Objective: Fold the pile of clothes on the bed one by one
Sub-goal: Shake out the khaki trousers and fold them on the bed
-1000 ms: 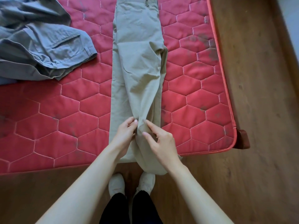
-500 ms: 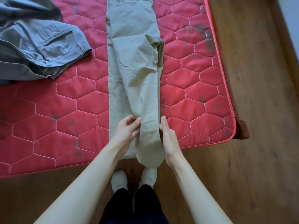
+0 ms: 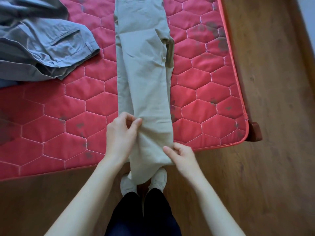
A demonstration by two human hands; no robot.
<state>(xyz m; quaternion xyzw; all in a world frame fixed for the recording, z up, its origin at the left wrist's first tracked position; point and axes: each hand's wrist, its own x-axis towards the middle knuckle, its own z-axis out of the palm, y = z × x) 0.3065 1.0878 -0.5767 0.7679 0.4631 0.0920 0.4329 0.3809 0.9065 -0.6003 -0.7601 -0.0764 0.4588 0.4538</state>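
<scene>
- Head view: a pair of long khaki cotton trousers [image 3: 143, 68] lay lengthwise on the red hexagon-quilted mattress [image 3: 51, 126] of the bed, one leg folded over the other, waist toward the far edge of the frame, cuffs hanging off the near edge above the person's pale shoes [image 3: 160, 178].
- Left hand [image 3: 120, 138]: grip closed, thumb and fingertips pinching the left edge of the khaki trousers just inside the mattress border.
- Right hand [image 3: 181, 156]: grip closed on the right edge of the trouser leg, nearer the cuff, at the mattress edge.
- A crumpled grey-blue cotton garment with a welt pocket [image 3: 42, 46] sat at the far left of the mattress, well apart from the trousers; judged to be the remaining pile, not yet folded.
- Judged step: squaring the two legs before folding them up toward the waist.
- To do it well: keep both pinches level, draw the fabric taut so the two legs match edge to edge, smooth the crease near the knee, then lift the cuffs together and lay them on the waistband without twisting.
- Risk: the hanging cuffs could drag the stack off the edge.
- Containers: none visible; wooden floor [image 3: 272, 116] beside the bed.
</scene>
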